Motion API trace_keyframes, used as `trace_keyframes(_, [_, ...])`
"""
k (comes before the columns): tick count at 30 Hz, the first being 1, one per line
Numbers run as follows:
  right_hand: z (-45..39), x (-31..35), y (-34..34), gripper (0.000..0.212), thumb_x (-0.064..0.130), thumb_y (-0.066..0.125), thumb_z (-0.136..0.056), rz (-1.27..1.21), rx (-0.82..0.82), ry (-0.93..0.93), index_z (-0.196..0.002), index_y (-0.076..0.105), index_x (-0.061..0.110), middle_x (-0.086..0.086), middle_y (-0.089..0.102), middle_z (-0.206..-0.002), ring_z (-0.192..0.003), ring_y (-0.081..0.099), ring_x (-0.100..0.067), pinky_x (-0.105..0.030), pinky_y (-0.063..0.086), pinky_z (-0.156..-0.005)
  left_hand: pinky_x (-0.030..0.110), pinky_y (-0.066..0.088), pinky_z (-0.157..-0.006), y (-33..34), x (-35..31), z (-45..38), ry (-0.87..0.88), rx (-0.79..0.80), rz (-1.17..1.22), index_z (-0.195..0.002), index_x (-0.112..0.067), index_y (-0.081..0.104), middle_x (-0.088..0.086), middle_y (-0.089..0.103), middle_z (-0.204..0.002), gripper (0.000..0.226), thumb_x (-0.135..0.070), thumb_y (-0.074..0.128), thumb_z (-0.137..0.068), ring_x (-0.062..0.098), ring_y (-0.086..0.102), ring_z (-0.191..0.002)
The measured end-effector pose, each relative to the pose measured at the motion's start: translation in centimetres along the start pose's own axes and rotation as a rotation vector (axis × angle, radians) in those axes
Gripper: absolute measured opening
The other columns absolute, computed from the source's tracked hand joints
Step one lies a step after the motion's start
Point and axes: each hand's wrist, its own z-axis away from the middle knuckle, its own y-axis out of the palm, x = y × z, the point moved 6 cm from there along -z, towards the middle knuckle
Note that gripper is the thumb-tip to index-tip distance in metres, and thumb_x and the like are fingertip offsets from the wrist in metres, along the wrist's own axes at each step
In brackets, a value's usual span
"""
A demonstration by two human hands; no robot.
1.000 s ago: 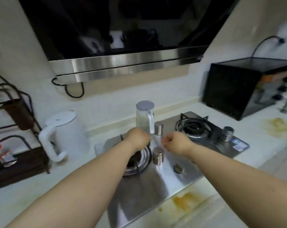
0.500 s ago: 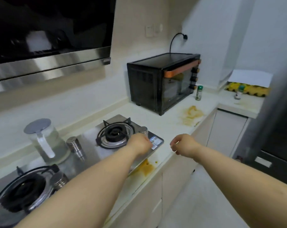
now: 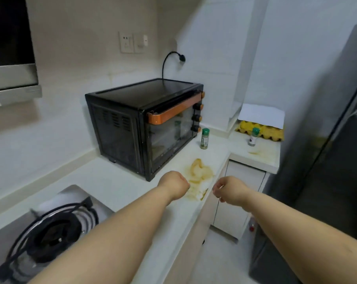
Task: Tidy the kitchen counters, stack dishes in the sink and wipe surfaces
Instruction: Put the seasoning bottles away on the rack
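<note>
Both my fists are curled and empty, left hand (image 3: 174,184) over the counter (image 3: 116,183), right hand (image 3: 229,190) just off its edge. The yellow-brown spill (image 3: 200,173) lies between them, near the toaster oven (image 3: 145,124). Wiping barehanded, I'd likely smear it toward the spice jar (image 3: 204,138).

The oven (image 3: 145,124) at centre frame is black, with an orange door handle and orange-tipped knobs. The counter (image 3: 116,187) is white, marked by a yellowish-brown stain (image 3: 200,173) just in front of the oven (a fainter smear sits to the far right). Two small bottles (image 3: 204,138) right of the oven have green caps. In the upper right an egg tray (image 3: 261,131) shows yellow under white paper. The fridge (image 3: 327,160) on the right edge is dark grey. The burner (image 3: 57,232), lower left, is black on a silver stove.
</note>
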Motion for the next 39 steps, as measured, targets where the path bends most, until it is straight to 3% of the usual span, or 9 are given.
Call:
trace_keyframes(4, [-6.0,0.1,-1.8,0.011,0.019,0.058,-0.09,-0.03,-0.032,0.019,-0.097,0.066,0.015,-0.004,0.064,-0.096,-0.097,0.062,-0.023,-0.034,0.05,-0.088,0.041,0.055,-0.082,-0.9,-2.3,-6.6,0.014,-0.044,0.01,-0.078,-0.015,0.062,0.009,0.062,-0.086,0.012,-0.013,0.053,-0.086,0.025,0.06,-0.08])
trace_keyframes(7, [-10.2,-1.3,-2.6,0.022,0.02,0.059,-0.09,0.013,0.002,0.061,-0.11,0.064,0.013,-0.002,0.06,-0.096,-0.097,0.059,-0.021,-0.032,0.048,-0.09,0.038,0.055,-0.087,0.2,-3.2,-10.2,-0.023,-0.012,-0.003,-0.082,-0.013,0.062,0.012,0.066,-0.094,0.009,-0.015,0.057,-0.089,0.03,0.065,-0.095])
trace_keyframes(11, [-15.8,-3.7,-6.3,0.038,0.021,0.059,-0.09,0.017,-0.075,0.125,-0.126,0.055,0.011,-0.01,0.059,-0.123,-0.114,0.056,-0.027,-0.032,0.045,-0.093,0.038,0.052,-0.093,1.8,-5.5,-16.0,-0.015,0.013,-0.019,-0.089,-0.017,0.059,0.012,0.065,-0.102,0.008,-0.025,0.061,-0.089,0.028,0.063,-0.097])
trace_keyframes(15, [-23.1,-7.6,-11.1,0.046,0.018,0.057,-0.092,-0.016,-0.152,0.19,-0.133,0.042,0.004,-0.017,0.052,-0.13,-0.115,0.053,-0.032,-0.035,0.044,-0.092,0.035,0.046,-0.102,4.6,-8.4,-23.8,-0.051,-0.008,0.011,-0.133,-0.015,0.048,0.008,0.056,-0.13,0.051,-0.032,0.063,-0.087,0.027,0.056,-0.118])
trace_keyframes(19, [-30.4,-12.4,-15.4,0.055,0.017,0.058,-0.091,-0.132,-0.232,0.293,-0.138,0.034,0.001,-0.019,0.047,-0.136,-0.12,0.05,-0.035,-0.036,0.043,-0.096,0.031,0.041,-0.103,7.4,-10.7,-31.0,-0.134,-0.068,0.045,-0.142,-0.012,0.032,0.01,0.046,-0.141,0.072,-0.033,0.067,-0.084,0.028,0.05,-0.125])
trace_keyframes(24, [-38.3,-18.5,-19.5,0.065,0.025,0.063,-0.087,-0.263,-0.302,0.497,-0.137,0.029,0.003,-0.02,0.049,-0.131,-0.114,0.053,-0.038,-0.042,0.048,-0.092,0.038,0.039,-0.107,9.7,-12.0,-38.1,-0.249,-0.173,0.103,-0.149,-0.01,0.014,0.014,0.038,-0.147,0.095,-0.034,0.073,-0.078,0.034,0.044,-0.13])
trace_keyframes(31, [-45.1,-22.5,-20.6,0.079,0.031,0.068,-0.085,-0.338,-0.374,0.568,-0.144,0.02,0.008,-0.018,0.046,-0.137,-0.12,0.05,-0.04,-0.045,0.043,-0.095,0.037,0.042,-0.099,11.9,-11.2,-43.2,-0.325,-0.329,0.176,-0.138,-0.007,0.03,0.015,0.055,-0.13,0.08,-0.028,0.076,-0.077,0.035,0.054,-0.119])
trace_keyframes(36, [-47.5,-23.0,-21.1,0.055,0.034,0.067,-0.084,-0.325,-0.422,0.509,-0.127,0.045,0.009,-0.016,0.058,-0.121,-0.108,0.057,-0.036,-0.042,0.045,-0.092,0.032,0.043,-0.092,11.8,-11.6,-44.0,-0.306,-0.403,0.172,-0.125,-0.008,0.047,0.012,0.063,-0.117,0.05,-0.023,0.069,-0.083,0.032,0.058,-0.11])
trace_keyframes(39, [-48.0,-22.4,-21.0,0.041,0.034,0.065,-0.085,-0.303,-0.42,0.51,-0.114,0.054,0.007,-0.017,0.062,-0.11,-0.102,0.059,-0.037,-0.04,0.046,-0.087,0.03,0.042,-0.091,11.7,-11.7,-44.0,-0.304,-0.401,0.167,-0.123,-0.009,0.049,0.012,0.063,-0.116,0.047,-0.022,0.069,-0.082,0.031,0.058,-0.11])
